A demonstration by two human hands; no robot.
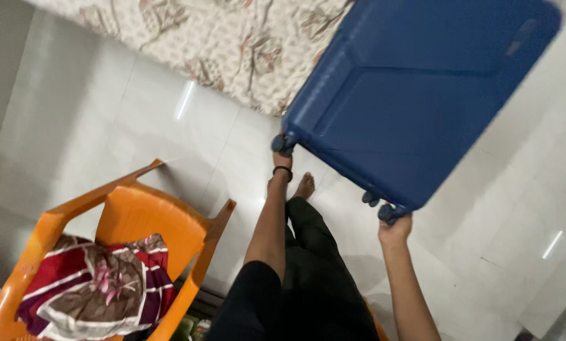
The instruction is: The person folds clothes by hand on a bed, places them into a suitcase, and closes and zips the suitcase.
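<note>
A large blue hard-shell suitcase (415, 95) is lifted off the floor and tilted, its small dark wheels toward me. My left hand (282, 159), with a dark band on the wrist, grips the wheeled end near one corner wheel. At the other corner of that end, my right hand (395, 229) holds the suitcase by the wheel. Both forearms reach out from me, and my dark trousers and a bare foot (306, 185) show below the case.
An orange plastic chair (138, 215) stands at the lower left with a folded maroon and brown patterned cloth (100, 284) on its seat. A bed with a floral cover (232, 38) lies across the top. The floor is of pale glossy tiles (106, 126).
</note>
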